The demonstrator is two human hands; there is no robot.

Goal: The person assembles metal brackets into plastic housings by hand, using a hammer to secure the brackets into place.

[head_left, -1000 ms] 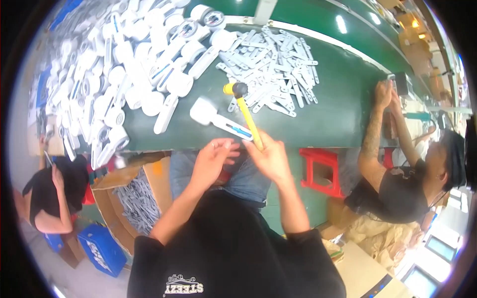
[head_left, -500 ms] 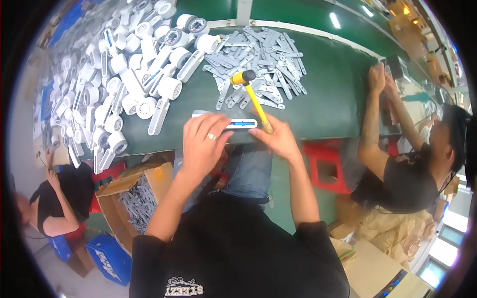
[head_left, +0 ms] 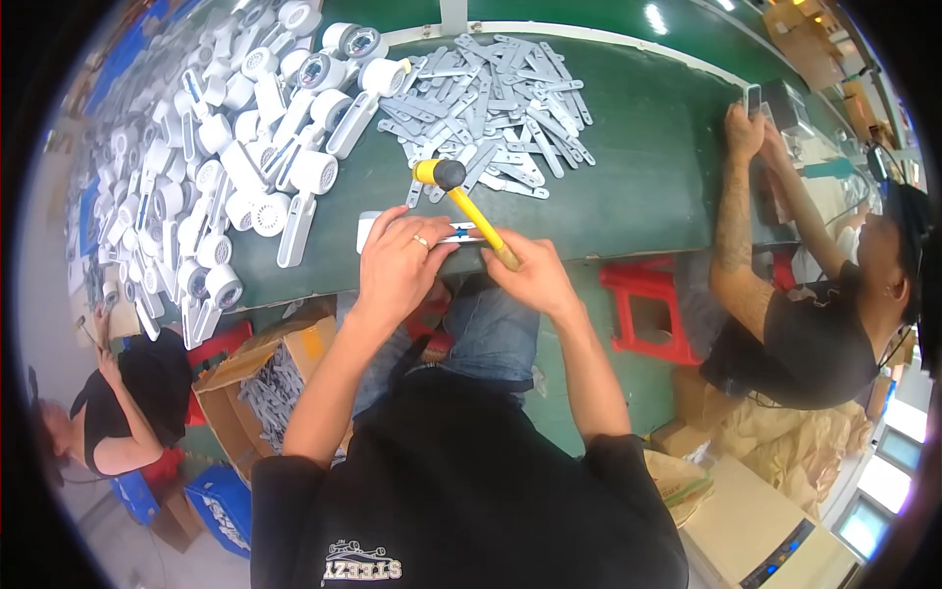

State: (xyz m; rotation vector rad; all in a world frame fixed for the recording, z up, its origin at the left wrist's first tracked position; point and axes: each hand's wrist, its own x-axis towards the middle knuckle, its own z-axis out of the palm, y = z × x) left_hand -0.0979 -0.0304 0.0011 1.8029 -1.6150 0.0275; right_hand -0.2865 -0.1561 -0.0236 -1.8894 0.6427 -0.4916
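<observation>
Hammer (head_left: 478,218) was clasped in the right hand (head_left: 535,275); left of it, the left hand (head_left: 394,265) gripped a white handled piece (head_left: 366,232) by the surface's (head_left: 638,187) near edge. Loosened holds could have let the head hit fingers.

Housings (head_left: 216,133) left on table (head_left: 648,187), strips (head_left: 491,108) right, mallet (head_left: 474,209) before strips

Smooth white plastic device (head_left: 367,229), matt black hammer end (head_left: 450,175)
</observation>
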